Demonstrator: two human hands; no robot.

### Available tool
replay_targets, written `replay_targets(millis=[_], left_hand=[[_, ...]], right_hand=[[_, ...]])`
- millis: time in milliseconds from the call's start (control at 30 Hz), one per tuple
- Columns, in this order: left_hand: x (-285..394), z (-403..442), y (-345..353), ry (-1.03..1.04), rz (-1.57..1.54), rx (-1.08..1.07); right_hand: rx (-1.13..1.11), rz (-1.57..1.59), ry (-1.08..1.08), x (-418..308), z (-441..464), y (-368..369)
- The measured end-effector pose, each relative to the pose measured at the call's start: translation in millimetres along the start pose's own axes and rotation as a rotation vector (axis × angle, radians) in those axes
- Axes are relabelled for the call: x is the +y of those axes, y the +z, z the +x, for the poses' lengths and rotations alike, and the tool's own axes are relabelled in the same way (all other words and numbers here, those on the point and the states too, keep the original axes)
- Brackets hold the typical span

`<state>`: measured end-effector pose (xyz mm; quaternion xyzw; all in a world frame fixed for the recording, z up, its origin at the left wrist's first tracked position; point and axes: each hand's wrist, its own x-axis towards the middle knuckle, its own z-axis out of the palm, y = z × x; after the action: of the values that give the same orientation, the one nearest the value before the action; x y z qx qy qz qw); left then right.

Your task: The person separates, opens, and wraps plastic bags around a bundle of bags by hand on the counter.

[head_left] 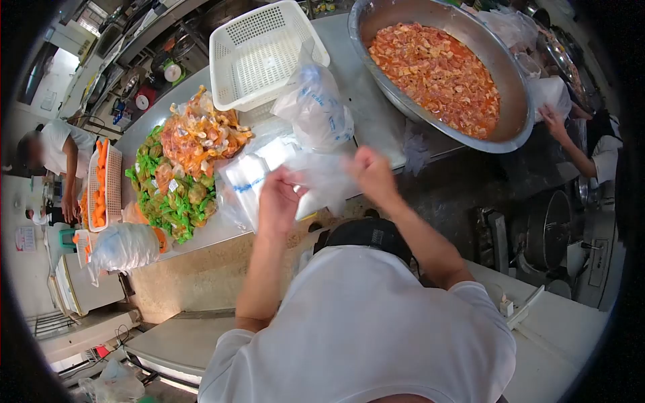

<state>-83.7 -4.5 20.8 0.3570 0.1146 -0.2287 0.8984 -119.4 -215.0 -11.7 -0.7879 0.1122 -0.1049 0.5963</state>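
Stretched between my two hands is a thin clear plastic bag [321, 173]. My left hand [281, 198] pinches its left side with curled fingers. At the other side my right hand [371, 176] is closed on the bag, slightly blurred. Beneath and to the left of the bag lies a stack of flat white plastic bags [245, 176] with blue print. Just beyond my hands stands a bulky translucent plastic sack [316, 117] with blue lettering, its contents hard to make out.
A large metal basin [376, 77] of cut, red-sauced meat [437, 74] stands at right. A white basket [222, 60] is behind. Left lie orange bagged portions [198, 138] and green bags [181, 205], near a carrot basket [114, 181]. Other people work at both sides.
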Motion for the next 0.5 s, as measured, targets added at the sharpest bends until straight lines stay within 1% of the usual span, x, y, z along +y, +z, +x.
replay_targets(millis=[33, 67, 100, 133, 167, 200, 267, 300, 367, 433, 500], left_hand=[[17.7, -0.2, 0.5, -0.043, -0.195, -0.175], [32.2, -2.6, 14.1, 0.008, 0.156, -0.289], [49.9, -8.7, 35.2, 0.06, 0.509, -0.394], [66.2, -16.5, 58.5, 0.109, 0.861, -0.488], [74.5, -22.9, 88.7, 0.283, 1.002, -0.378], [90.2, -19.0, 103.1, 0.657, 1.324, -0.285], [121.1, -10.0, 147.4, 1.504, 1.723, -0.328], [132.1, 14.4, 153.7, 1.777, 1.724, -0.332], [135.6, 50.2, 139.0, 1.486, 1.84, -0.446], [110.6, 95.7, 78.8, 0.862, 1.614, -0.556], [49.9, 137.8, -16.3, 0.795, 1.418, -0.455]], right_hand=[[0.087, 0.021, -0.081, -2.9, 19.0, -19.6], [0.175, 0.047, -0.163, -15.3, 37.8, -37.0], [0.175, 0.15, -0.207, -51.3, 45.2, -50.6], [0.125, 0.444, -0.211, -92.4, 47.0, -65.0], [-0.102, 0.701, -0.427, -134.4, 42.6, -78.8], [-0.177, 0.626, -0.649, -165.2, 35.8, -80.6], [-0.362, 0.143, -0.849, -202.3, 41.6, -82.0], [-0.445, -0.11, -0.938, -210.8, 49.4, -80.8], [-0.302, -0.477, -0.969, -180.4, 81.8, -61.8], [-0.308, -0.574, -0.854, -105.5, 110.1, -42.7], [-0.329, -0.538, -0.602, 12.0, 118.8, -18.8]])
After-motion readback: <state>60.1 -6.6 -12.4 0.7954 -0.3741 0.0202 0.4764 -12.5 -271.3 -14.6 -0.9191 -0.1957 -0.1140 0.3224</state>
